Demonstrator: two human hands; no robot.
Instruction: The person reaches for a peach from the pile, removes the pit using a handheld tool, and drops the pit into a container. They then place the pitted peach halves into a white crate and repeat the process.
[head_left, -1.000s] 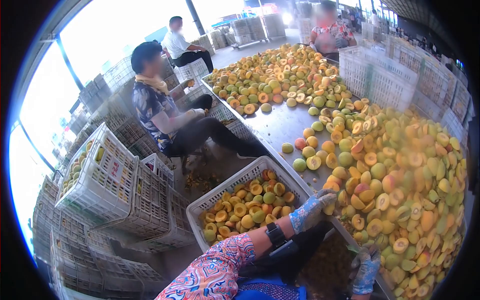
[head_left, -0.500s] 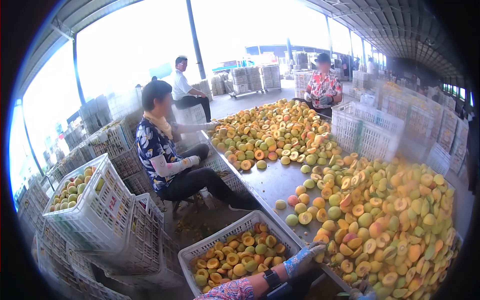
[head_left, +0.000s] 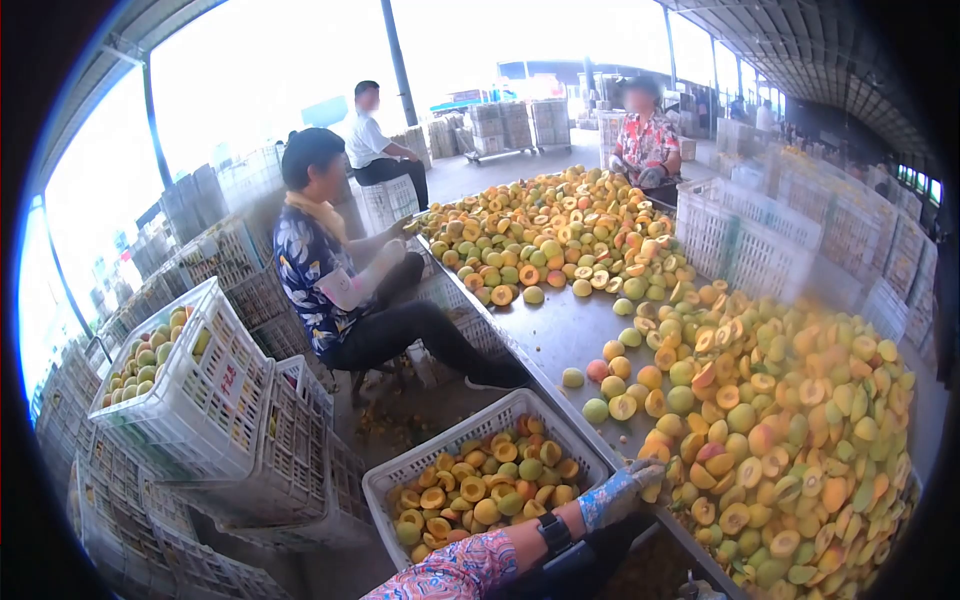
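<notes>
Peaches, many cut into halves, form a large heap on the metal table. My left hand, in a thin glove with a blue patterned cuff, is at the table's near edge. Its fingers are curled over a peach and closed on it. Beneath my left forearm, a white plastic crate contains several peach halves. Only a sliver of my right hand shows at the bottom edge, low beside the table rim; its fingers are hidden.
A seated person works at the table's left side, another person at the far end. Someone in white sits behind. Stacked crates rise at left; a white crate stands behind the heap.
The view has shifted slightly, and my left hand appears a little higher with the peach. My right hand has dropped lower, mostly out of view. The seated person's hand has drawn back from the heap.
</notes>
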